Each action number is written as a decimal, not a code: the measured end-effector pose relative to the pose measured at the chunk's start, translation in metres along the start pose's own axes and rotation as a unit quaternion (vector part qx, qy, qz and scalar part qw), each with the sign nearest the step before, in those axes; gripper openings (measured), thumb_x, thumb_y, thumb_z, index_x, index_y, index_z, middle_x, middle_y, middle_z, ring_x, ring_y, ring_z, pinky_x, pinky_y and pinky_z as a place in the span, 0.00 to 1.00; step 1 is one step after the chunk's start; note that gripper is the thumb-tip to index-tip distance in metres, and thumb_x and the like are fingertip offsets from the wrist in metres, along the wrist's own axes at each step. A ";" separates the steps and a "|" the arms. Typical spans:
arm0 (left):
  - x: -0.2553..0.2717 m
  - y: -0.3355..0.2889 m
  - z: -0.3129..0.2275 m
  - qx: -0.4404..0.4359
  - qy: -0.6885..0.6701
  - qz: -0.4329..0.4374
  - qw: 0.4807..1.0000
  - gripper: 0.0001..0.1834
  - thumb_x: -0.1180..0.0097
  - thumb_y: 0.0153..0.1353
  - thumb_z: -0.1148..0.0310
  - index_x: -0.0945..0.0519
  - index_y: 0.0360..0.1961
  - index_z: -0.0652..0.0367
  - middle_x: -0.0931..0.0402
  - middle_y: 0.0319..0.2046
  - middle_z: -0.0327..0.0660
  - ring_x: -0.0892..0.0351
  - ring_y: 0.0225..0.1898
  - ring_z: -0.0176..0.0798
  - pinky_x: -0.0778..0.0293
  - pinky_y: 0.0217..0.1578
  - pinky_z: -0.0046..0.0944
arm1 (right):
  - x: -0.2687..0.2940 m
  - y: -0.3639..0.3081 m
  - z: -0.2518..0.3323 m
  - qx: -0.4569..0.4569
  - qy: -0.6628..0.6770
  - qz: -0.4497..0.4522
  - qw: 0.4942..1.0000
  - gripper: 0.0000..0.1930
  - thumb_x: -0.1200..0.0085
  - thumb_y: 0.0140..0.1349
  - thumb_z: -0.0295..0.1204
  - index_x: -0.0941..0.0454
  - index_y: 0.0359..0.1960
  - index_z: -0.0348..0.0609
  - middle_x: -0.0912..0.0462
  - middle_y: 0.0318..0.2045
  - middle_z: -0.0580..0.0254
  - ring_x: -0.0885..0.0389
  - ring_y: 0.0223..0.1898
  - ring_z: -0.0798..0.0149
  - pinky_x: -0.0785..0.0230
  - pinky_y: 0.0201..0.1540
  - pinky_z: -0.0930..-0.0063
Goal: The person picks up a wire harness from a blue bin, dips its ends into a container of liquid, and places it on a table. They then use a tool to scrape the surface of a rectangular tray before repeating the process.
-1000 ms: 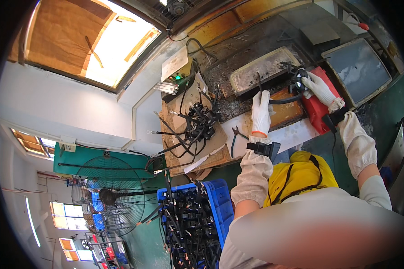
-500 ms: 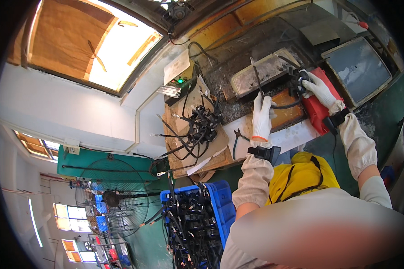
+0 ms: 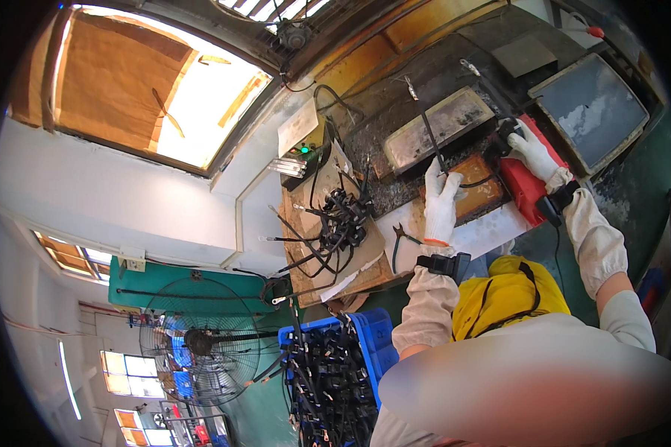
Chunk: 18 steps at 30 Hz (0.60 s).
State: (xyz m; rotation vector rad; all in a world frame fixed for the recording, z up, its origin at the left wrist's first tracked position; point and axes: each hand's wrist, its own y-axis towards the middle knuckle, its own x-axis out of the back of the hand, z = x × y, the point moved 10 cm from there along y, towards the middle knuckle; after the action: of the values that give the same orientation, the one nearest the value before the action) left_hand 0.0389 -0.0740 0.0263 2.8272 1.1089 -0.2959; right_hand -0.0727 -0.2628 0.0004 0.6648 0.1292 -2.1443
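My left hand (image 3: 441, 200), in a white glove, is closed around a black cable (image 3: 426, 123). Its bare metal lug points away toward the far side of the bench. In my right hand (image 3: 531, 153), also gloved, is the black block-shaped part (image 3: 505, 135) of the same cable assembly. A second black lead reaches from near that part to another metal lug (image 3: 468, 65). Between my hands the cable sags over a brown rectangular block (image 3: 476, 188). Just beyond lies a rectangular metal-rimmed tray (image 3: 438, 132) with a dull grey surface.
A pile of black cables (image 3: 344, 220) lies on the board at left, beside pliers (image 3: 399, 237). Below it stands a blue crate (image 3: 376, 346) packed with cables. Right of my right hand are a red box (image 3: 520, 182) and a framed grey panel (image 3: 593, 108). A caged fan (image 3: 200, 341) stands left.
The lug ends have swung farther toward the back of the bench and past the metal-rimmed tray. Both hands keep their hold; the whole view has shifted slightly.
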 end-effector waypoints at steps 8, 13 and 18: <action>-0.006 0.001 -0.018 -0.008 0.055 -0.022 0.998 0.33 0.48 0.60 0.65 0.47 0.63 0.60 0.31 0.46 0.46 0.29 0.43 0.33 0.29 0.39 0.32 | -0.018 0.000 0.014 -0.011 0.274 0.107 0.956 0.14 0.60 0.68 0.37 0.30 0.43 0.38 0.27 0.40 0.59 0.26 0.45 0.63 0.30 0.50 0.67; -0.004 0.004 -0.008 0.010 0.012 -0.033 0.999 0.29 0.47 0.59 0.66 0.41 0.60 0.61 0.30 0.41 0.39 0.30 0.38 0.29 0.30 0.36 0.32 | -0.004 0.002 0.008 -0.027 0.278 0.044 0.959 0.14 0.60 0.68 0.36 0.28 0.42 0.37 0.24 0.39 0.56 0.23 0.42 0.62 0.27 0.48 0.67; 0.009 0.006 -0.006 -0.002 0.078 -0.090 0.993 0.29 0.46 0.58 0.63 0.39 0.58 0.62 0.31 0.42 0.42 0.29 0.41 0.35 0.30 0.40 0.34 | -0.006 0.004 0.008 -0.026 0.311 0.056 0.948 0.12 0.59 0.67 0.34 0.30 0.45 0.40 0.24 0.39 0.59 0.24 0.42 0.64 0.27 0.47 0.67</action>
State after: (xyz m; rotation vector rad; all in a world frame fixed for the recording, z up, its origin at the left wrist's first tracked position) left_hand 0.0507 -0.0716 0.0304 2.7912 1.3979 -0.0851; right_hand -0.0704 -0.2640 0.0109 1.2671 0.4730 -1.7498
